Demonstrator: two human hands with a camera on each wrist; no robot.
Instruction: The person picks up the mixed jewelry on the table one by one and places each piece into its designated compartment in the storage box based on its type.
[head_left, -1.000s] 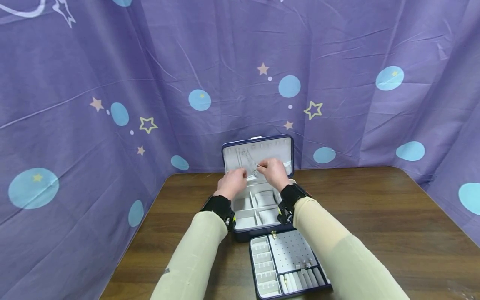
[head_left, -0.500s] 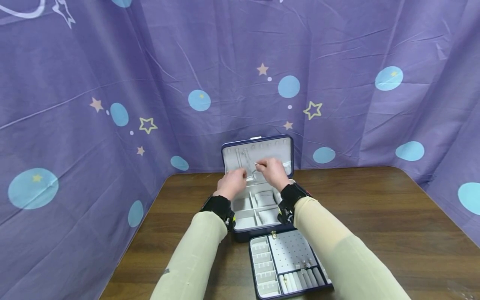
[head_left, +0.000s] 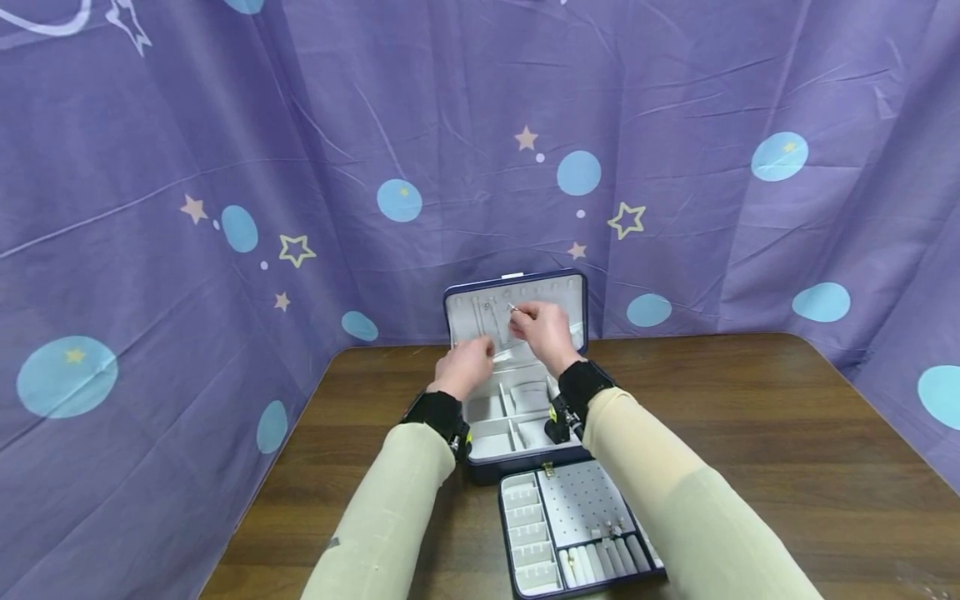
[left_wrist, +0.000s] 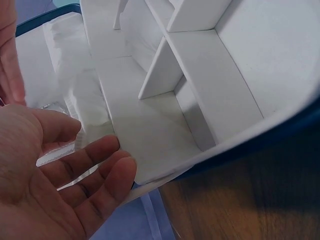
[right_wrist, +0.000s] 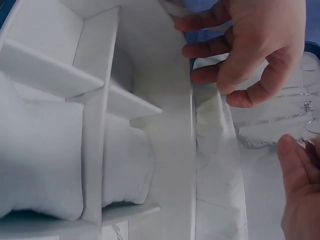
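Note:
My right hand [head_left: 546, 333] pinches a silver chain necklace [right_wrist: 257, 145] between thumb and fingertips, up against the inside of the raised lid [head_left: 551, 292] of a jewelry box [head_left: 525, 463]. More thin silver chains [right_wrist: 295, 95] hang in that lid. My left hand [head_left: 462, 367] hovers by the lid's lower left, near the pale fabric pocket [right_wrist: 217, 165]. Its fingers [left_wrist: 97, 150] are loosely bent, and nothing shows between them in the left wrist view. The fingertips of the right hand hide part of the necklace.
White-lined compartments [left_wrist: 155, 115] fill the box base, some with white cushions [right_wrist: 45, 160]. In front on the wooden table [head_left: 750, 417] lies a jewelry tray [head_left: 577, 500] with small slots, a perforated panel and ring rolls. A purple patterned curtain [head_left: 480, 108] hangs behind.
My right hand has risen up the lid with the silver necklace in its fingertips. The left hand has stayed in about the same place. Box and tray have not moved.

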